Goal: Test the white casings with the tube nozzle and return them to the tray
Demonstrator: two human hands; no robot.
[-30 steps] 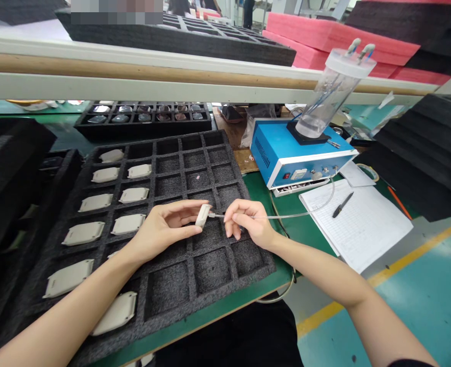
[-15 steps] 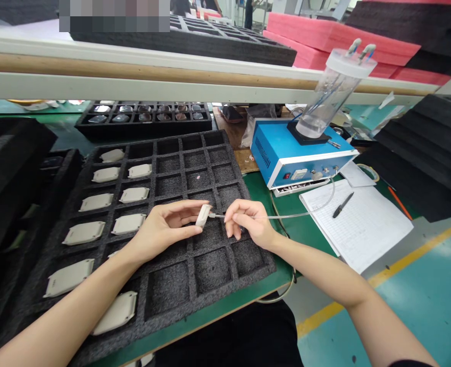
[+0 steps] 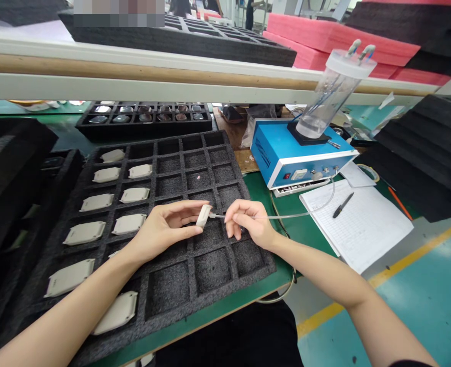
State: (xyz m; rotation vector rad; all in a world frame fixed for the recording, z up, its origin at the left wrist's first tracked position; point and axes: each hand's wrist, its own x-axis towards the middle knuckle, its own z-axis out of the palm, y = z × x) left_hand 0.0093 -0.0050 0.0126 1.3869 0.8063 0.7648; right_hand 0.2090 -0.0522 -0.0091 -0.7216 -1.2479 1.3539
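Observation:
Between thumb and fingers, my left hand (image 3: 168, 227) grips a small beige plastic casing (image 3: 203, 216) by its edges, tilted on its side. A clear thin tube (image 3: 290, 216) runs to the casing, its pale tip (image 3: 212, 215) touching the casing's side. My right hand (image 3: 250, 221) is closed around the tube just behind that tip. Under both hands lies a black foam tray (image 3: 170, 287) with square compartments. Similar beige casings (image 3: 84, 233) sit in its left columns; my left forearm partly covers some of them.
A blue box device (image 3: 271, 148) with a clear cylinder (image 3: 321, 102) on top stands at the back right, joined to the tube. Papers (image 3: 363, 224) with a black pen (image 3: 343, 205) lie at right. Another foam tray (image 3: 141, 130) of dark glossy pieces sits behind; a shelf edge (image 3: 133, 86) crosses above.
Almost nothing differs. Both hands keep the same hold on the casing and the tube, and the view has shifted only very slightly.

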